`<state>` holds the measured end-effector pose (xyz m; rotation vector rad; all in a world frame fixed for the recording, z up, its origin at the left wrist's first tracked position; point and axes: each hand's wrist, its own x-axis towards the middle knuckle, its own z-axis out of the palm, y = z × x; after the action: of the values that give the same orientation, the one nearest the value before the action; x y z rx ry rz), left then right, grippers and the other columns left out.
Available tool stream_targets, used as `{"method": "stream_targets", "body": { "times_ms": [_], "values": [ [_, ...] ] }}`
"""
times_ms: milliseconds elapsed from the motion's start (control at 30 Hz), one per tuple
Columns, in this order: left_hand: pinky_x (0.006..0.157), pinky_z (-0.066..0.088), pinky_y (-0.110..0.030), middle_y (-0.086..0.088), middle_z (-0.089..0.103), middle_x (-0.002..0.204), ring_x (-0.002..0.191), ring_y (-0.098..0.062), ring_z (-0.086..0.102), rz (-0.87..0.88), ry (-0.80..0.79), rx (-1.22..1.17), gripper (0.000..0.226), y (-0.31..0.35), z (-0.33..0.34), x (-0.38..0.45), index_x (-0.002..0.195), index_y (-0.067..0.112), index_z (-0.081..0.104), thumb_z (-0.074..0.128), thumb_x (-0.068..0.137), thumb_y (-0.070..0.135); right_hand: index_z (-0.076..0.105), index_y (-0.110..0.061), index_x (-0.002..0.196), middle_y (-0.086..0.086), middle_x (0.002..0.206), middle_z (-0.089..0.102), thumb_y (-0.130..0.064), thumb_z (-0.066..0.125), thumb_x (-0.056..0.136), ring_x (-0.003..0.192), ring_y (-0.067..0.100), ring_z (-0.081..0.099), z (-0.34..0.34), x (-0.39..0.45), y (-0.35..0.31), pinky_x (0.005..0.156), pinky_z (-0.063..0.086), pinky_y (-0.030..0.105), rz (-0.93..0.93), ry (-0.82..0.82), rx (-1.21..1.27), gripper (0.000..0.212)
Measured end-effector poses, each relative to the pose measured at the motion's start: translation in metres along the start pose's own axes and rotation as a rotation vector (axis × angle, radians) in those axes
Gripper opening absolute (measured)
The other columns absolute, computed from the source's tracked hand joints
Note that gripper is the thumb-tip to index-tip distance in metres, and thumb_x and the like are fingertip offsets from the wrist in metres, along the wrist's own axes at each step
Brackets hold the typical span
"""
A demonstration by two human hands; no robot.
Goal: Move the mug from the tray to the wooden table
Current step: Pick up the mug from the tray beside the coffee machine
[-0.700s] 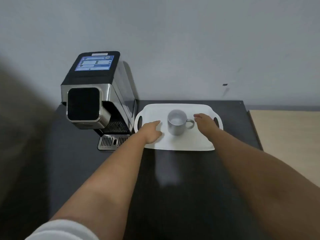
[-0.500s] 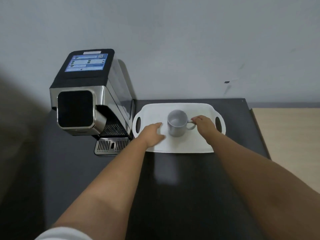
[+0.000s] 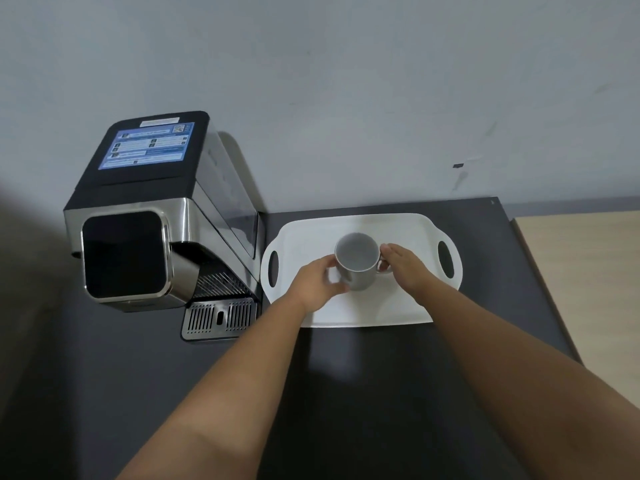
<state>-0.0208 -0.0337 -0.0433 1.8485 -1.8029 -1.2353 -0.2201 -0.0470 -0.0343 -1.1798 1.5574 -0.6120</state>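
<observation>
A grey mug (image 3: pixel 358 268) stands upright over the middle of the white tray (image 3: pixel 401 306), its handle pointing right. My left hand (image 3: pixel 317 284) is wrapped against the mug's left side. My right hand (image 3: pixel 405 266) is closed on the handle from the right. Whether the mug's base still touches the tray I cannot tell. The pale wooden table (image 3: pixel 588 278) lies to the right of the black counter (image 3: pixel 346 393) that carries the tray.
A black and steel coffee machine (image 3: pixel 156 220) with a blue screen stands left of the tray, its drip grille (image 3: pixel 221 318) just beside my left forearm. A grey wall closes off the back. The counter's right edge meets the wooden table.
My left hand has moved right from the tray surface onto the mug's side. My right hand has closed on the handle. The mug looks slightly larger and nearer.
</observation>
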Motion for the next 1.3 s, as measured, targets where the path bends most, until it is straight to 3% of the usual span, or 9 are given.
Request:
{"method": "stream_targets", "body": {
  "times_ms": [133,333,667,833,1033,1167,1300],
  "values": [
    [0.088,0.042,-0.026,0.011,0.061,0.115,0.112,-0.016,0.056,-0.015,0.026,-0.072,0.053,-0.003,0.004,0.003,0.128,0.025,0.060,0.079,0.079,0.028,0.050,-0.024,0.075,-0.006,0.078,0.050,-0.034,0.031,0.101,0.069,0.010,0.045,0.000,-0.003,-0.001,0.068,0.035,0.026,0.027,-0.045,0.036,0.034],
    [0.085,0.039,-0.025,0.013,0.058,0.105,0.104,-0.014,0.053,0.033,0.024,-0.106,0.054,-0.005,0.005,-0.001,0.128,0.024,0.060,0.081,0.079,0.025,0.043,-0.021,0.071,-0.003,0.074,0.040,-0.034,0.033,0.101,0.067,0.013,0.034,0.000,-0.009,0.004,0.067,0.031,0.027,0.052,-0.076,0.104,0.034],
    [0.103,0.041,-0.031,0.001,0.063,0.131,0.127,-0.016,0.053,0.056,0.045,-0.135,0.069,0.004,0.002,-0.020,0.136,0.027,0.056,0.084,0.073,0.030,0.047,-0.023,0.070,-0.003,0.078,0.045,-0.043,0.035,0.097,0.079,0.016,0.039,-0.012,-0.033,-0.003,0.082,0.033,0.033,-0.001,-0.022,0.105,0.036],
    [0.101,0.042,-0.029,0.003,0.064,0.132,0.125,-0.015,0.055,0.148,0.082,-0.045,0.069,0.020,-0.005,-0.036,0.138,0.025,0.054,0.082,0.076,0.036,0.044,-0.015,0.081,0.002,0.078,0.039,-0.036,0.032,0.100,0.081,0.021,0.033,-0.019,-0.052,-0.017,0.080,0.030,0.035,-0.063,-0.002,0.167,0.030],
    [0.105,0.040,-0.027,0.007,0.064,0.129,0.123,-0.009,0.055,0.261,0.129,-0.034,0.065,0.047,-0.020,-0.060,0.137,0.029,0.054,0.080,0.077,0.037,0.033,-0.017,0.066,0.000,0.066,0.033,-0.027,0.035,0.098,0.067,0.016,0.030,-0.031,-0.081,-0.041,0.072,0.029,0.033,-0.141,0.075,0.288,0.034],
    [0.102,0.039,-0.022,0.009,0.065,0.126,0.122,-0.007,0.057,0.302,0.124,-0.100,0.066,0.064,-0.027,-0.075,0.137,0.027,0.055,0.081,0.077,0.031,0.036,-0.018,0.066,-0.002,0.062,0.034,-0.037,0.041,0.087,0.063,0.016,0.029,-0.042,-0.099,-0.054,0.071,0.027,0.040,-0.157,0.116,0.315,0.029],
    [0.097,0.042,-0.016,0.011,0.067,0.121,0.116,-0.006,0.060,0.350,0.132,-0.154,0.062,0.085,-0.028,-0.092,0.135,0.026,0.057,0.082,0.078,0.028,0.035,-0.016,0.068,0.003,0.065,0.030,-0.032,0.043,0.089,0.063,0.017,0.027,-0.055,-0.123,-0.068,0.064,0.026,0.036,-0.227,0.175,0.307,0.028]
  ]
}}
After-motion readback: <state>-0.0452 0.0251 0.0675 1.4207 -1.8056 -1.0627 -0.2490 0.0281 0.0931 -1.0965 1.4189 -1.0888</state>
